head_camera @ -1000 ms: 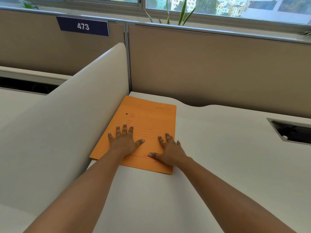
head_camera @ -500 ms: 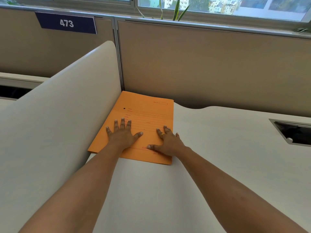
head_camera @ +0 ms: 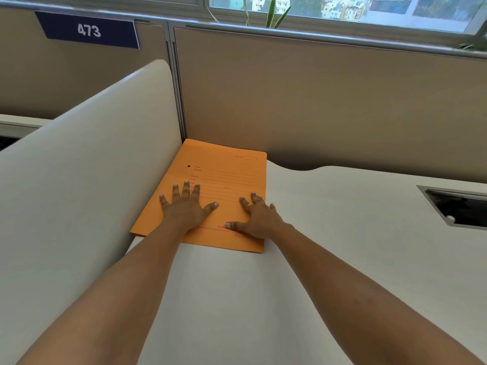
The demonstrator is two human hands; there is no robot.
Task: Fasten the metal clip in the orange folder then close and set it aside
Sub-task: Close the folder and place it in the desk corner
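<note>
The orange folder [head_camera: 226, 175] lies closed and flat on the white desk [head_camera: 329, 246], tucked into the far left corner against the white side divider and the tan back panel. Red printed lines show on its cover. My left hand [head_camera: 185, 206] rests palm down on the folder's near left part with fingers spread. My right hand [head_camera: 259, 217], with a gold ring, lies flat on the near right part, fingers spread too. The metal clip is hidden inside the folder.
A curved white divider [head_camera: 92, 167] rises along the left. A tan partition [head_camera: 342, 101] closes the back, with a blue "473" sign [head_camera: 89, 30]. A rectangular cable opening [head_camera: 458, 206] sits in the desk at right. Window and plant leaves above.
Both hands stay flat on the closed folder, which has slid slightly farther into the corner. The view has tilted and shifted a little.
</note>
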